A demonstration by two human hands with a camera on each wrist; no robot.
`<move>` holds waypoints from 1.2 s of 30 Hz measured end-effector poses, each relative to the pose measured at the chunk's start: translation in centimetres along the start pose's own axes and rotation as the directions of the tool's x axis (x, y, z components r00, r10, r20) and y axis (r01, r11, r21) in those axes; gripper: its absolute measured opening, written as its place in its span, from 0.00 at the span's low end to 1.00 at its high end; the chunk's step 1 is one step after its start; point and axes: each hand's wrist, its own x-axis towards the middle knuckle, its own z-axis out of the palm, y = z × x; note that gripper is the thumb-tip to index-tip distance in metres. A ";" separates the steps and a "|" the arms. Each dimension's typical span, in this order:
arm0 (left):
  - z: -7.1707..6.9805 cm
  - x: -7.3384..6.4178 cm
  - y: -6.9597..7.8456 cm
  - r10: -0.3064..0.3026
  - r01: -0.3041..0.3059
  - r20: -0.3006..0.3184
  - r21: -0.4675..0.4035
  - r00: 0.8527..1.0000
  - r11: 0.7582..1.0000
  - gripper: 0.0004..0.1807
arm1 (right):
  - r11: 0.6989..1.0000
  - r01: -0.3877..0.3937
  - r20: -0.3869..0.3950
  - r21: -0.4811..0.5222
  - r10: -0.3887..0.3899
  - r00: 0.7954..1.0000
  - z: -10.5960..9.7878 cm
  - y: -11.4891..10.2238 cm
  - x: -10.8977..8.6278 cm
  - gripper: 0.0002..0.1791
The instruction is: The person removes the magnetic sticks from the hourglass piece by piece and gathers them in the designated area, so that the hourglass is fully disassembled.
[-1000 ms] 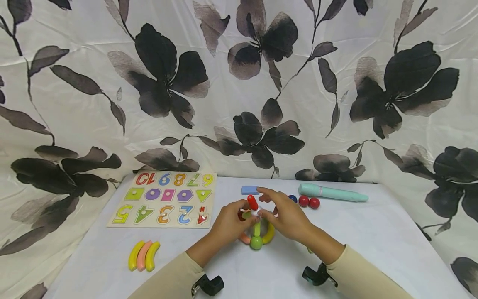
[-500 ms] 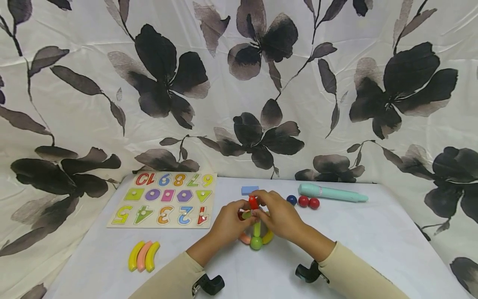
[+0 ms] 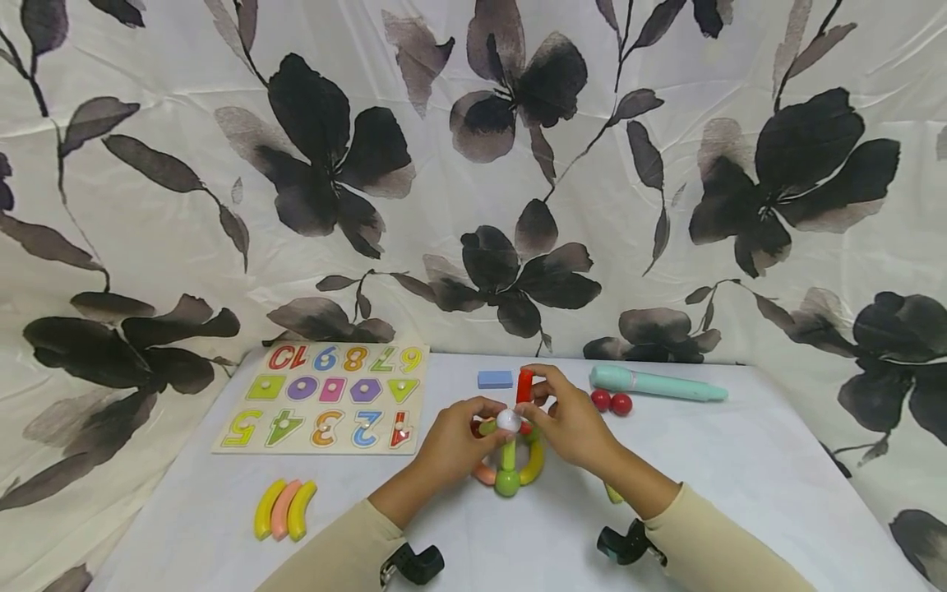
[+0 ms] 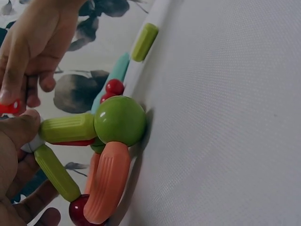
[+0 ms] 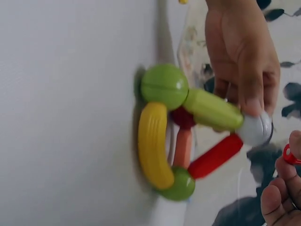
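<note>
A small frame of sticks and balls stands on the table, with a white ball point(image 3: 508, 420) at its top. My left hand point(image 3: 453, 437) grips that ball. Lime sticks point(image 5: 214, 110) and a red stick point(image 5: 216, 156) slope down from it to green balls point(image 4: 120, 121) and a dark red ball point(image 4: 79, 210). Curved yellow point(image 5: 154, 143) and salmon point(image 4: 109, 181) pieces link the lower balls. Just right of the white ball, my right hand point(image 3: 575, 426) pinches another red stick point(image 3: 524, 385), held upright and apart from the ball. Its lower end is partly hidden by the thumb.
A number-and-shape puzzle board point(image 3: 321, 397) lies at back left, with curved pieces point(image 3: 284, 510) before it. At the back are a blue block point(image 3: 495, 379), red balls point(image 3: 611, 402) and a teal tapered stick point(image 3: 658, 384). A loose lime stick point(image 3: 614, 493) lies beside the right wrist.
The right hand has closed its fingers on the red stick and drawn it off to the right, uncovering the white ball. The left hand has kept its place.
</note>
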 end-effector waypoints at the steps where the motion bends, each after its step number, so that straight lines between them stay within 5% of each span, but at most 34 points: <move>1: 0.0 0.0 0.0 -0.002 0.002 0.002 -0.003 1.000 1.000 0.21 | 1.000 0.000 -0.004 -0.003 0.000 1.000 -0.3 0.2 -0.1 0.34; 21: 0.1 -0.1 -0.1 0.014 -0.014 0.001 -0.008 1.000 1.000 0.20 | 0.977 -0.113 -0.004 -0.179 0.114 0.993 -6.8 7.1 -5.4 0.35; 30: -0.1 -0.2 0.0 0.037 -0.037 0.002 -0.012 0.999 0.999 0.19 | 0.972 -0.098 0.086 -0.215 0.118 0.989 -8.6 9.9 -7.4 0.31; 36: -0.1 -0.1 0.0 0.042 -0.042 0.006 -0.022 0.999 0.999 0.19 | 0.972 -0.134 0.224 -0.193 0.177 0.958 -9.2 11.0 -8.3 0.30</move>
